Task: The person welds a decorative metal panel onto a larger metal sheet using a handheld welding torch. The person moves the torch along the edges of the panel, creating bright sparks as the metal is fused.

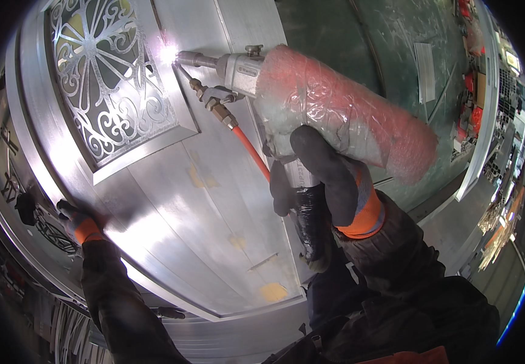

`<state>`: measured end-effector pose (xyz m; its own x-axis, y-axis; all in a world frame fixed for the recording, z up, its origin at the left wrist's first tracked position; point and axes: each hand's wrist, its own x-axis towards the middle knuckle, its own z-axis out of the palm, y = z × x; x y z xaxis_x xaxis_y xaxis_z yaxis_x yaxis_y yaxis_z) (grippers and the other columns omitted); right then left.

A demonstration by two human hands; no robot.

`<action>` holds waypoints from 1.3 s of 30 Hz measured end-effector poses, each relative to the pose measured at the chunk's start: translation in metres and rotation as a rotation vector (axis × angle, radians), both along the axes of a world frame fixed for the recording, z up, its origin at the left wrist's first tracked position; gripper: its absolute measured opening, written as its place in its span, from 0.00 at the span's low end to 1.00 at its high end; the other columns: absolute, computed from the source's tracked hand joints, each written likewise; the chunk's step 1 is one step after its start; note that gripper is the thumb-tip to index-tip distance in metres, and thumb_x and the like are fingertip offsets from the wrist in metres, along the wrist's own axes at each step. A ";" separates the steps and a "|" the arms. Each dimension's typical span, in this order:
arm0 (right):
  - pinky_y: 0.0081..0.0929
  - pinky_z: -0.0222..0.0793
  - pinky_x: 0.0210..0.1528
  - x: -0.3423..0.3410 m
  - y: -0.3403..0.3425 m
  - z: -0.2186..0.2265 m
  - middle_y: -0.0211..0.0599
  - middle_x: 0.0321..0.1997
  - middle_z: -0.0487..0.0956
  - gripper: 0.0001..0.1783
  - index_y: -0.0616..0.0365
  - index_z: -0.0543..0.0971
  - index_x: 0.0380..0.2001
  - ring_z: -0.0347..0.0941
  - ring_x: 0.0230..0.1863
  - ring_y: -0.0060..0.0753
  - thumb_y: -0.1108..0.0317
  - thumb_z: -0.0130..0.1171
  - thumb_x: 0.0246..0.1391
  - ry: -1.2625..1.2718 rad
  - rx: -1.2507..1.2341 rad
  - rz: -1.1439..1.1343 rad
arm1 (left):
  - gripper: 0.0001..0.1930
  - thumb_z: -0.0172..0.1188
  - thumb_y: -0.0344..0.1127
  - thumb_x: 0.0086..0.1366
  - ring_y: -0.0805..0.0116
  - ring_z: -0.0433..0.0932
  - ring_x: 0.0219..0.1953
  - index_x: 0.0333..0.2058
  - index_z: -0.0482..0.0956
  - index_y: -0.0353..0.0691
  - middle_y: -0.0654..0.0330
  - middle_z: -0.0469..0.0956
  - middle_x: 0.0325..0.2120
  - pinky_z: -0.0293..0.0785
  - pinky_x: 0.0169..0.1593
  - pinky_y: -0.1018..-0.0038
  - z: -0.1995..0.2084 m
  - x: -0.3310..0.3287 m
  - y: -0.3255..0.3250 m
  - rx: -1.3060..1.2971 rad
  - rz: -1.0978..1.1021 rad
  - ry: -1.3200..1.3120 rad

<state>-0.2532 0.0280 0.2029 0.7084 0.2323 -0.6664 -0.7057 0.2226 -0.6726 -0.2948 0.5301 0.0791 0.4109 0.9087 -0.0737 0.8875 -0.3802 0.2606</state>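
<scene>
My right hand (329, 176), in a black glove with an orange cuff, is closed round the handle of a welding gun (241, 73). Clear and reddish bubble wrap covers most of the gun's body. Its nozzle meets a brushed metal door (183, 200) at a glaring white spot beside the ornamental grille (95, 73). A wire guide with a brass fitting (223, 112) and an orange hose (251, 151) runs beneath the nozzle toward that spot. Over at the door's left edge, my gloved left hand (80, 223) has its fingers bent over the rim; part of them is in shadow.
Under and behind the door lies a dark green surface (347, 36) with a thin metal strip (424, 71) on it. Another panel with dark scrollwork (53, 233) stands at far left. Racks holding metal stock (505, 212) and red items (476, 118) line the right side.
</scene>
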 end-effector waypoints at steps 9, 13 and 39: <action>0.25 0.71 0.27 -0.007 -0.001 -0.002 0.34 0.20 0.78 0.26 0.57 0.79 0.24 0.75 0.22 0.26 0.46 0.55 0.65 -0.004 0.021 -0.003 | 0.41 0.45 0.68 0.70 0.47 0.76 0.57 0.60 0.71 0.31 0.41 0.75 0.57 0.70 0.60 0.60 0.000 0.000 0.001 -0.023 -0.002 -0.004; 0.25 0.71 0.27 -0.011 -0.001 0.000 0.34 0.20 0.78 0.25 0.57 0.79 0.25 0.75 0.22 0.26 0.47 0.55 0.65 0.007 0.027 -0.014 | 0.41 0.43 0.69 0.69 0.46 0.76 0.57 0.60 0.72 0.33 0.43 0.76 0.56 0.70 0.59 0.59 -0.004 -0.002 0.009 -0.002 0.001 0.026; 0.22 0.72 0.26 -0.034 -0.012 0.006 0.34 0.24 0.79 0.18 0.59 0.78 0.33 0.76 0.24 0.24 0.54 0.54 0.67 0.116 0.142 -0.017 | 0.41 0.47 0.68 0.69 0.48 0.75 0.58 0.59 0.71 0.29 0.40 0.75 0.56 0.70 0.60 0.60 -0.013 -0.010 0.029 -0.049 -0.065 -0.050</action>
<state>-0.2867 0.0163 0.2089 0.6331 0.3187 -0.7054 -0.7723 0.3223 -0.5474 -0.3051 0.5587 0.0657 0.4730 0.8760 -0.0948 0.8467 -0.4221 0.3239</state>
